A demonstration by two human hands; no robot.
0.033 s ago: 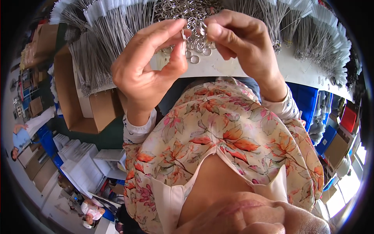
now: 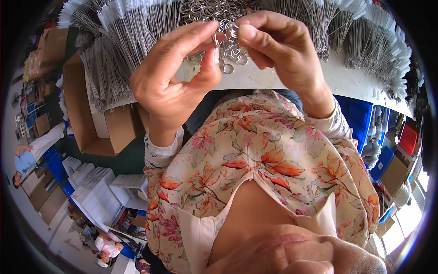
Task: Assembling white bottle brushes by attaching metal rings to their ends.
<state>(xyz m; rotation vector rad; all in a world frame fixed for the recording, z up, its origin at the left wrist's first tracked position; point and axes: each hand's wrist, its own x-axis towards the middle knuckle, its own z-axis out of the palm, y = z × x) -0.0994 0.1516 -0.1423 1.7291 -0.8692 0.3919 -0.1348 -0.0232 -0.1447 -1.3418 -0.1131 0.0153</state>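
Note:
Above the near edge of the white table [image 2: 255, 81], both my hands are raised in front of the pile. My left hand [image 2: 166, 84] pinches a thin metal ring [image 2: 216, 41], seen nearly edge-on, between thumb and fingertips. Close on its right, my right hand [image 2: 287, 52] pinches several shiny metal rings [image 2: 234, 31] between thumb and forefinger; its other fingers curl underneath. The two sets of fingertips are a small gap apart. Beyond them lies a heap of silver metal rings [image 2: 207, 10], partly hidden by my fingers. A loose ring [image 2: 228, 69] rests on the table between my hands.
Bundles of thin wires with whitish ends flank the heap, a left bundle [image 2: 146, 27] and a right bundle [image 2: 315, 25]. An open cardboard box [image 2: 75, 109] stands left of the table. A blue crate [image 2: 349, 114] is at the right. Other people, one in blue [image 2: 25, 162], are far left.
My right hand has shifted slightly left, and the rings in its fingertips are now nearer my left hand. The left hand has hardly moved.

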